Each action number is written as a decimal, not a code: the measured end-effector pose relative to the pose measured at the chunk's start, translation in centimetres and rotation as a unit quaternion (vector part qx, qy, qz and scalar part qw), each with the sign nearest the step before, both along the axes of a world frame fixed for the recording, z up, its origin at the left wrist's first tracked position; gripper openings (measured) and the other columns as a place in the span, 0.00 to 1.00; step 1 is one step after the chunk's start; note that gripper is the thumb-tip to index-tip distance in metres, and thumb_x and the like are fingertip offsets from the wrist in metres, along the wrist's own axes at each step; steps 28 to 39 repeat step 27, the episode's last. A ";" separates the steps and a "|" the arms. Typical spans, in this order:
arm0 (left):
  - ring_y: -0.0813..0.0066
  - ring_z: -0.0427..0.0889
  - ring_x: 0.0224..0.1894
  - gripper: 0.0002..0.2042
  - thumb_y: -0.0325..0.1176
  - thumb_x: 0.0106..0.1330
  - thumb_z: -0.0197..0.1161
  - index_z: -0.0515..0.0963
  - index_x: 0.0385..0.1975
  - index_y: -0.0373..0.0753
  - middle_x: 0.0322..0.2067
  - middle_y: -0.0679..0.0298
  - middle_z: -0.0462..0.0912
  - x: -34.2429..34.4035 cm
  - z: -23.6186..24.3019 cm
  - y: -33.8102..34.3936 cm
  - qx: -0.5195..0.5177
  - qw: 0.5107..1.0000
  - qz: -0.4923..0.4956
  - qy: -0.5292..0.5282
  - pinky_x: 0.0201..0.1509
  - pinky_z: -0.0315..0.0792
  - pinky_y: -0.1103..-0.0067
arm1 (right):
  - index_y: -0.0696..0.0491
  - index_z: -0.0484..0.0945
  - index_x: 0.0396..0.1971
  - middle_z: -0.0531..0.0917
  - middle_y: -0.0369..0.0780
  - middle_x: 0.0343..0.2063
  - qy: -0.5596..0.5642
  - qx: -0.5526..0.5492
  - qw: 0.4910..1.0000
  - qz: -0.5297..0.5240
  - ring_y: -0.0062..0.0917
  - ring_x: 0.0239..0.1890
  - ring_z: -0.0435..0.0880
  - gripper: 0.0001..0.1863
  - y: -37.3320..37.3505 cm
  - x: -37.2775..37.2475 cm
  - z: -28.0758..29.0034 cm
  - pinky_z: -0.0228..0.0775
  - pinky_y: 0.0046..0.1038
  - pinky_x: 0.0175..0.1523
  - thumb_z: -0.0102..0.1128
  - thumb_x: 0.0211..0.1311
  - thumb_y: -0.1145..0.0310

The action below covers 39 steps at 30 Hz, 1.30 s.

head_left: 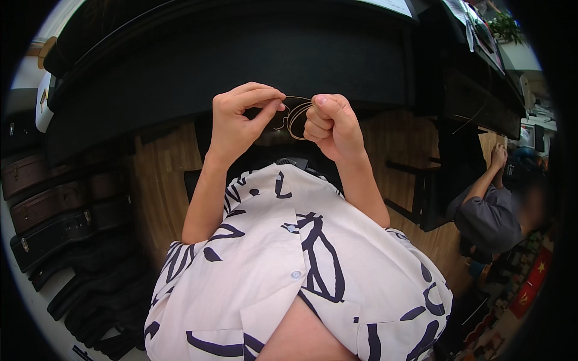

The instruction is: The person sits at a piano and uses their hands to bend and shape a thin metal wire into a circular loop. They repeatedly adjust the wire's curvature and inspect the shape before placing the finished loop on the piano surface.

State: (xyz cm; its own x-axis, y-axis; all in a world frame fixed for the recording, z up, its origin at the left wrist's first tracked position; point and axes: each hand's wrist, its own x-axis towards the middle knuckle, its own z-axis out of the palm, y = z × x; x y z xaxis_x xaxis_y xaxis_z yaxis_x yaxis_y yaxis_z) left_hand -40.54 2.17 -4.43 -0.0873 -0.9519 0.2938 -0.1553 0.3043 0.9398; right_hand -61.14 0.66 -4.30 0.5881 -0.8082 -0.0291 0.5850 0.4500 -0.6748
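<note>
A thin brass-coloured wire (291, 123), wound into several loose loops, spans the gap between my two hands. My right hand (337, 125) is closed in a fist around one side of the loops, thumb on top. With thumb and forefinger, my left hand (239, 123) pinches the wire where a strand runs over from the right fist. A short, bent piece of the wire curls down below the left fingertips. Both hands are held up in front of my chest, near the front edge of a black table (259, 60). What lies inside the right fist is hidden.
Dark instrument cases (51, 204) stand in a row on the left. Another person in a dark sleeve (490, 219) sits at the right, hands together. A black stool-like frame (415, 186) stands on the wooden floor (385, 141). Papers and a plant (506, 29) are at far right.
</note>
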 end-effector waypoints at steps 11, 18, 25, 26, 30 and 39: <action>0.70 0.90 0.35 0.07 0.25 0.70 0.65 0.85 0.43 0.29 0.34 0.55 0.87 -1.4 -0.8 1.2 0.084 0.956 0.028 0.279 0.43 0.85 0.79 | 0.50 0.61 0.16 0.57 0.26 0.13 0.089 -0.119 0.989 -0.008 0.11 0.15 0.50 0.24 0.6 0.2 -0.3 0.41 0.22 0.21 0.50 0.78 0.65; 0.73 0.89 0.33 0.08 0.27 0.70 0.66 0.85 0.43 0.29 0.33 0.56 0.87 -1.2 -1.3 1.5 0.169 0.934 -0.033 0.312 0.42 0.84 0.80 | 0.51 0.61 0.15 0.57 0.26 0.14 0.101 -0.133 0.985 0.045 0.12 0.15 0.50 0.25 -0.8 -2.0 0.2 0.41 0.22 0.21 0.51 0.78 0.65; 0.82 0.80 0.33 0.10 0.32 0.69 0.68 0.86 0.46 0.35 0.33 0.64 0.88 -2.3 -1.8 1.8 0.210 0.938 -0.089 0.260 0.36 0.70 0.85 | 0.49 0.58 0.16 0.57 0.26 0.13 0.069 -0.112 0.990 -0.044 0.10 0.14 0.50 0.25 -0.6 -1.6 0.0 0.41 0.22 0.20 0.50 0.78 0.65; 0.82 0.80 0.34 0.10 0.32 0.70 0.67 0.85 0.46 0.35 0.33 0.64 0.88 -2.2 -1.8 1.7 0.223 0.934 -0.102 0.259 0.37 0.70 0.85 | 0.49 0.58 0.16 0.57 0.26 0.13 0.072 -0.106 0.990 -0.062 0.10 0.14 0.50 0.25 -0.6 -1.5 0.0 0.41 0.22 0.20 0.50 0.78 0.65; 0.82 0.79 0.34 0.10 0.32 0.70 0.67 0.85 0.46 0.35 0.33 0.64 0.88 -2.2 -1.7 1.7 0.236 0.930 -0.115 0.258 0.37 0.70 0.85 | 0.49 0.58 0.16 0.57 0.26 0.13 0.071 -0.105 0.990 -0.061 0.10 0.14 0.50 0.25 -0.5 -1.5 -0.1 0.41 0.22 0.20 0.50 0.78 0.65; 0.82 0.79 0.34 0.10 0.32 0.70 0.67 0.85 0.46 0.35 0.33 0.64 0.88 -2.2 -1.7 1.7 0.236 0.930 -0.115 0.258 0.37 0.70 0.85 | 0.49 0.58 0.16 0.57 0.26 0.13 0.071 -0.105 0.990 -0.061 0.10 0.14 0.50 0.25 -0.5 -1.5 -0.1 0.41 0.22 0.20 0.50 0.78 0.65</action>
